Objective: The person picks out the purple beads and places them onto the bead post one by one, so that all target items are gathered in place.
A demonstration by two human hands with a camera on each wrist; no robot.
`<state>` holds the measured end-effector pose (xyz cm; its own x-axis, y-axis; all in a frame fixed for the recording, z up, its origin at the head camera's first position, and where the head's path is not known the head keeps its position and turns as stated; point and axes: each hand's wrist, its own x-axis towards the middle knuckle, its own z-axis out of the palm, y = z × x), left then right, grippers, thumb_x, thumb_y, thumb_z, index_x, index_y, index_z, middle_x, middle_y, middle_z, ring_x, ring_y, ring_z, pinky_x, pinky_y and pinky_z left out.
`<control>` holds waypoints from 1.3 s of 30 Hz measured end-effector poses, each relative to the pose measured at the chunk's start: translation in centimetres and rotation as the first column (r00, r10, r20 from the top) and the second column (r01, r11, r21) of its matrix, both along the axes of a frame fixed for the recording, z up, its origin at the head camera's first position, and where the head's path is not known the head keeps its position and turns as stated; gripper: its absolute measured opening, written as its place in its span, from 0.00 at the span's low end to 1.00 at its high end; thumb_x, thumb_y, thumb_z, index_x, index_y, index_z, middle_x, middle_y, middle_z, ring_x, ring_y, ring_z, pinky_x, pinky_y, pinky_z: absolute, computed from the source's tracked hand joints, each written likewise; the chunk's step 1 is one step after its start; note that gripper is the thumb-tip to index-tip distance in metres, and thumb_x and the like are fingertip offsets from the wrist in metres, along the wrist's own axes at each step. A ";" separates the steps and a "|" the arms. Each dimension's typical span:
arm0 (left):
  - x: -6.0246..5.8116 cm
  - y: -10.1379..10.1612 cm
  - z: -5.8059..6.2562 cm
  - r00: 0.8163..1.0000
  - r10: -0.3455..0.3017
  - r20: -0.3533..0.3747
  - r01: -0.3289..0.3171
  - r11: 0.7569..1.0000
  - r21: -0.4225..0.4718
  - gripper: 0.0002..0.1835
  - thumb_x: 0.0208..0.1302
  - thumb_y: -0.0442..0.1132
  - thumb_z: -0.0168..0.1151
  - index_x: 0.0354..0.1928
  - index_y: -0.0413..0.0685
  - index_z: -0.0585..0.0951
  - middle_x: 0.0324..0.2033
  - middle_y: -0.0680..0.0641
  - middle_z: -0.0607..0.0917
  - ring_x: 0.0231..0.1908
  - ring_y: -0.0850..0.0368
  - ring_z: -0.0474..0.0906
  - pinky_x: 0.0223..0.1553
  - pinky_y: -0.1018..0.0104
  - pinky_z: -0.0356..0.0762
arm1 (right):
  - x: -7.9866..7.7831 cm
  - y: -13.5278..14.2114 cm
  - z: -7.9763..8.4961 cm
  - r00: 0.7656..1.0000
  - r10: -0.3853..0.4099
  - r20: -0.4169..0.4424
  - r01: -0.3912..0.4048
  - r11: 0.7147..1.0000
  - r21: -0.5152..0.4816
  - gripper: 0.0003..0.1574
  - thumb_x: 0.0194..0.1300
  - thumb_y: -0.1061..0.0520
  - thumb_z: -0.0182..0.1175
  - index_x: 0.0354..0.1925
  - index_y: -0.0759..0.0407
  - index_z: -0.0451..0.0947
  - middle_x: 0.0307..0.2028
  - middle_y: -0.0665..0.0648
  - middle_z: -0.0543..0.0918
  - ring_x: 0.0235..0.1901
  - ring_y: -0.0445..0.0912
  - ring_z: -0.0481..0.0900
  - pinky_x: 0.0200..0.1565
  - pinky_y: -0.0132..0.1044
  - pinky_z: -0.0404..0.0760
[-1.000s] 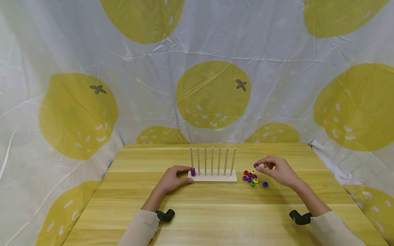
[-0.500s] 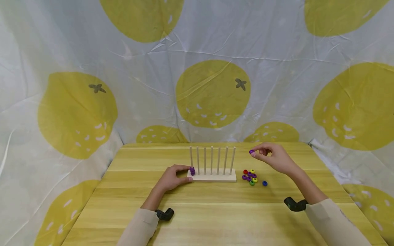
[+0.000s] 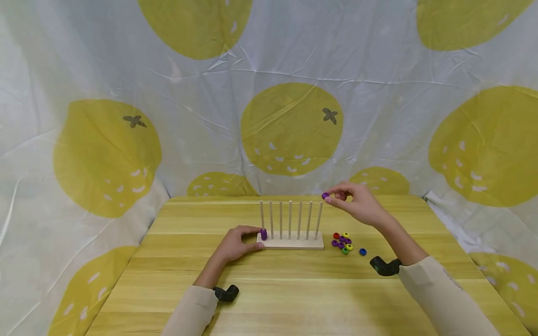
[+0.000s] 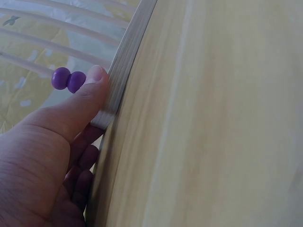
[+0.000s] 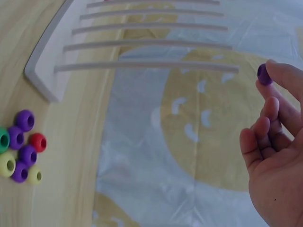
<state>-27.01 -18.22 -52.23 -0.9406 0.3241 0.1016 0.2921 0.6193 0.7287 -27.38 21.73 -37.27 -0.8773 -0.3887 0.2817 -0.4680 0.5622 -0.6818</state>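
Note:
A wooden peg stand (image 3: 294, 242) with several upright pegs is on the table, and my left hand (image 3: 235, 244) grips the left end of its base. In the left wrist view the thumb (image 4: 91, 90) presses the base's edge, beside purple beads (image 4: 60, 78) threaded on the leftmost peg. My right hand (image 3: 358, 204) pinches a purple bead (image 3: 325, 196) between thumb and index finger, up by the top of the rightmost peg (image 3: 319, 219). The right wrist view has this bead (image 5: 264, 74) just off that peg's tip, with the other fingers loosely curled.
Right of the stand lies a cluster of loose beads: a red bead (image 3: 336, 235), a green bead (image 3: 345, 251), yellow and purple ones. A blue bead (image 3: 363, 252) sits apart from them. Behind the wooden table (image 3: 286, 303) hangs a lemon-print cloth (image 3: 290, 42).
My right hand has lifted the purple bead from over the loose beads and carried it up and left to the rightmost peg's top. My left hand has stayed on the stand.

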 end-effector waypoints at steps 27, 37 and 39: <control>-0.3 -0.3 -0.3 1.000 -0.005 -0.016 0.005 1.000 -0.004 0.31 0.56 0.60 0.78 0.61 0.61 0.85 0.60 0.52 0.85 0.67 0.46 0.76 0.70 0.45 0.71 | -1.3 -8.3 0.9 0.994 0.108 -0.004 -0.108 0.993 -0.039 0.15 0.73 0.48 0.65 0.53 0.51 0.88 0.34 0.51 0.79 0.33 0.48 0.71 0.35 0.39 0.69; -0.4 -0.1 -0.6 1.000 -0.003 -0.019 0.003 1.000 -0.006 0.30 0.57 0.59 0.77 0.61 0.62 0.85 0.60 0.52 0.85 0.66 0.46 0.76 0.70 0.44 0.71 | -1.7 -10.8 0.9 0.986 0.160 -0.038 -0.162 0.986 -0.049 0.14 0.73 0.50 0.65 0.53 0.51 0.88 0.34 0.51 0.80 0.33 0.47 0.73 0.37 0.41 0.73; -0.5 -0.1 -0.6 1.000 -0.004 -0.013 0.004 1.000 -0.012 0.30 0.57 0.59 0.77 0.61 0.63 0.85 0.61 0.53 0.85 0.67 0.47 0.76 0.70 0.44 0.71 | -1.8 -11.2 0.8 0.985 0.167 -0.036 -0.168 0.984 -0.052 0.14 0.73 0.50 0.66 0.52 0.52 0.88 0.33 0.51 0.80 0.33 0.47 0.72 0.37 0.41 0.74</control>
